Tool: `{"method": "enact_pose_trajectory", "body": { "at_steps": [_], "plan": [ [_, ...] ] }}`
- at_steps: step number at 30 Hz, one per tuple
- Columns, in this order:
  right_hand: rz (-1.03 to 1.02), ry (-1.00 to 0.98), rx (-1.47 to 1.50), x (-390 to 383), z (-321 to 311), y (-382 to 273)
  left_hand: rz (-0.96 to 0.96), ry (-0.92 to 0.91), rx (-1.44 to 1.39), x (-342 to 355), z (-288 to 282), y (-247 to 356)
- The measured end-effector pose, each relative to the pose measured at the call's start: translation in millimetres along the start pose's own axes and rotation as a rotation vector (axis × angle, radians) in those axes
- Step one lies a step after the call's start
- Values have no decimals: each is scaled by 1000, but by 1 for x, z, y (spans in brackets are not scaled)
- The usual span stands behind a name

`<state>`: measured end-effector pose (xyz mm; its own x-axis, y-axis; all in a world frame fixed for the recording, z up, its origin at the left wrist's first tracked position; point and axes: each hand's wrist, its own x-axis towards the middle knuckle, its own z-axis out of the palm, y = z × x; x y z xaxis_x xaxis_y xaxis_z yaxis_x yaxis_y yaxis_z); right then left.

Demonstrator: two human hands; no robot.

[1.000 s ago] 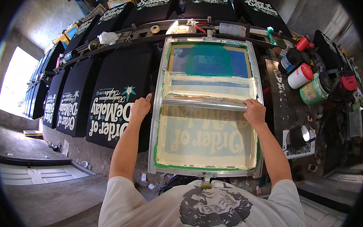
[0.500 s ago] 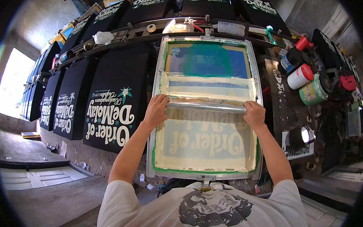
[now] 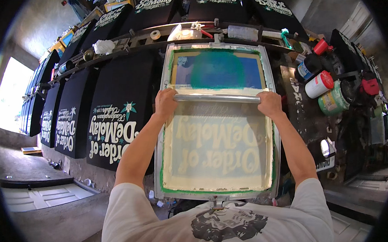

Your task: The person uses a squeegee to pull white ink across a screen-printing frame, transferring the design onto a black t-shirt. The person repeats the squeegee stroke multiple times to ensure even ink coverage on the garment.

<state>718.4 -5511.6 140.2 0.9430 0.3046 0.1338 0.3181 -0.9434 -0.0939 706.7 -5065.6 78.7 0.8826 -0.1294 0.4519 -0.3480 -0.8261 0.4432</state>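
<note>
A metal-framed printing screen (image 3: 246,48) lies flat in front of me, with cream tape and green edging around its mesh. A long silver squeegee (image 3: 219,98) spans the mesh crosswise, above the pale reversed lettering (image 3: 219,144). My left hand (image 3: 165,102) is closed around its left end, and my right hand (image 3: 269,104) grips the right end. Beyond the bar, the far part of the screen is blue with a green patch (image 3: 218,69). The squeegee's lower edge and any ink against it are hidden.
Black printed shirts (image 3: 115,112) lie on boards to the left, with more across the back. A rail holds a tape roll (image 3: 155,34) and a white plastic bag (image 3: 104,46). At right stand a red-lidded white container (image 3: 319,84) and a green tub (image 3: 333,102).
Both hands have moved the squeegee away from my body, from mid-screen toward the blue part. More lettering now shows on the near side. The view has shifted slightly.
</note>
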Motion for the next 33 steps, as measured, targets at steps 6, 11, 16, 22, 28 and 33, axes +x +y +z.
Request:
{"method": "enact_pose_trajectory", "body": {
  "at_steps": [6,11,16,22,28,33],
  "plan": [
    [0,0,-17,23,-31,12,8,16,66,34,-10,7],
    [13,-102,-84,41,-17,5,-73,-48,40,41,4,-7],
    [52,-152,-81,18,-9,4,-44,4,46,13,7,3],
    [49,-228,0,-74,-26,-24,-8,26,-1,-89,-21,39],
    [-34,-90,89,-236,-29,-59,-7,-11,-16,-243,-75,100],
    [-74,-6,171,-306,-53,-93,-25,-45,-109,-295,-114,142]
  ]
}}
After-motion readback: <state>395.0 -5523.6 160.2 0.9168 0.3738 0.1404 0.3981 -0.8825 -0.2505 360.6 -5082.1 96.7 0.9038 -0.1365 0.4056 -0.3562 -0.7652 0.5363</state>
